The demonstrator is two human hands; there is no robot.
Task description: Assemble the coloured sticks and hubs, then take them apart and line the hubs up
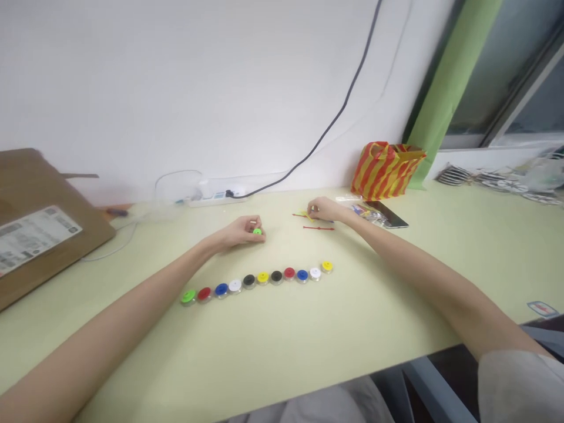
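Observation:
My left hand [245, 231] is closed around a small round disc with a bright green top [257, 232], held just above the table or resting on it; I cannot tell which. Farther right, my right hand [324, 210] has its fingers pinched together over thin plastic pieces, among them a yellow piece [309, 216] at the fingertips. What the pinch holds is too small to make out. A thin red stick [318, 228] lies just below that hand. Nearer me runs a row of several clear-based discs with coloured tops, from a green disc [188, 297] to a yellow disc [326, 267].
A cardboard box [39, 217] stands at the left. Along the wall are a power strip [215, 197] and a black cable [326, 132]. Right of my hand lie plastic packets [372, 214], a dark tablet or phone [390, 215] and a red-yellow striped bag [385, 170].

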